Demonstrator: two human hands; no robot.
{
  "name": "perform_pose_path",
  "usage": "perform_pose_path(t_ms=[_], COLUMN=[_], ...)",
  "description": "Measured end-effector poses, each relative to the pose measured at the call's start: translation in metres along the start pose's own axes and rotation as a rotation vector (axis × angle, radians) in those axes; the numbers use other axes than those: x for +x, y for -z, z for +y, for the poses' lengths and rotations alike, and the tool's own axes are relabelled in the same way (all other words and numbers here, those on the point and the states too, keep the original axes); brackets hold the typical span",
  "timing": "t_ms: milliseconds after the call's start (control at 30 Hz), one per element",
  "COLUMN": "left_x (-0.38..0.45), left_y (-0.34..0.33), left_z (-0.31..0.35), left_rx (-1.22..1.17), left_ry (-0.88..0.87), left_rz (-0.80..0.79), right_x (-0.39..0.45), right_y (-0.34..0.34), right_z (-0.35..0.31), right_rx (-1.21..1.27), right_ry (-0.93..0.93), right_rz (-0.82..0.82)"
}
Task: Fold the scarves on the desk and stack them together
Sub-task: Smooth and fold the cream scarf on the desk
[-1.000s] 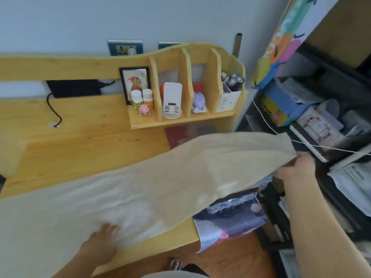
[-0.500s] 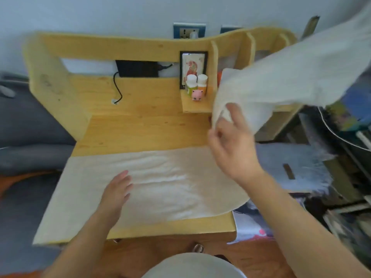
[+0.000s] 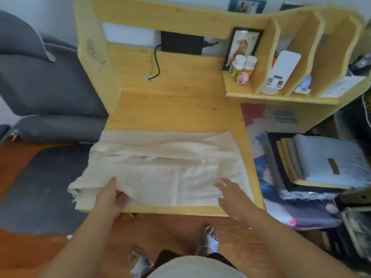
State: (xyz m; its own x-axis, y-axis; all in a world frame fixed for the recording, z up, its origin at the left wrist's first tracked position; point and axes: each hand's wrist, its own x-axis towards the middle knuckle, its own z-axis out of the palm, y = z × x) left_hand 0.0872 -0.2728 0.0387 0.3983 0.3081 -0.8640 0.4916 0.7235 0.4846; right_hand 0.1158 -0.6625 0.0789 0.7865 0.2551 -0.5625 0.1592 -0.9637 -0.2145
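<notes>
Cream scarf [image 3: 166,167] doubled over on desk [image 3: 176,109], left hand [image 3: 112,195] fingers pinching its near-left edge, right hand [image 3: 232,193] fingers spread flat

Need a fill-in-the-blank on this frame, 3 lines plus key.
1. The cream scarf lies on the ____.
2. The ____ hand grips the scarf's near left corner.
3. The right hand rests open, ____ down, on the scarf.

Missing words: desk; left; palm
</notes>
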Motion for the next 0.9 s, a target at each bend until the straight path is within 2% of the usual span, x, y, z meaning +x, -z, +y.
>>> perform_pose_path(t_ms=[100,200,367,400,467,533,600,667,700,767,833,900], left_x=[0.006,0.009,-0.019,-0.019,-0.006,-0.001,0.007,0.007,0.004,-0.004,-0.008,-0.007], left_y=[0.004,0.003,-0.006,-0.001,0.022,0.040,0.041,0.030,0.023,0.009,0.006,0.009], left_z=[0.002,0.012,0.040,0.041,0.030,0.010,-0.013,-0.035,-0.043,-0.053,-0.056,-0.055], left_rx=[-0.068,-0.130,-0.087,-0.067,-0.051,0.012,0.253,0.757,1.006,1.340,1.517,1.575], left_ry=[0.005,-0.105,-0.353,-0.376,-0.273,-0.102,-0.089,-0.191,-0.224,-0.213,-0.214,-0.242], left_rz=[0.059,0.128,-0.038,-0.005,0.207,0.404,0.432,0.271,0.175,0.041,0.076,0.109], right_x=[0.004,0.013,0.036,0.042,0.048,0.051,0.054,0.058,0.060,0.065,0.066,0.068], right_y=[-0.008,-0.017,-0.019,-0.016,-0.007,0.001,0.005,0.009,0.010,0.007,-0.001,-0.006], right_z=[0.026,0.026,0.021,0.020,0.016,0.016,0.026,0.038,0.042,0.043,0.039,0.035], right_rx=[-0.075,-0.019,-0.062,-0.011,0.067,0.161,0.254,0.354,0.425,0.606,0.816,0.935], right_ry=[-0.093,-0.082,-0.111,-0.110,-0.091,-0.119,-0.234,-0.425,-0.510,-0.590,-0.578,-0.563], right_rz=[-0.163,-0.248,-0.233,-0.255,-0.315,-0.212,0.049,0.190,0.185,0.132,0.148,0.165])
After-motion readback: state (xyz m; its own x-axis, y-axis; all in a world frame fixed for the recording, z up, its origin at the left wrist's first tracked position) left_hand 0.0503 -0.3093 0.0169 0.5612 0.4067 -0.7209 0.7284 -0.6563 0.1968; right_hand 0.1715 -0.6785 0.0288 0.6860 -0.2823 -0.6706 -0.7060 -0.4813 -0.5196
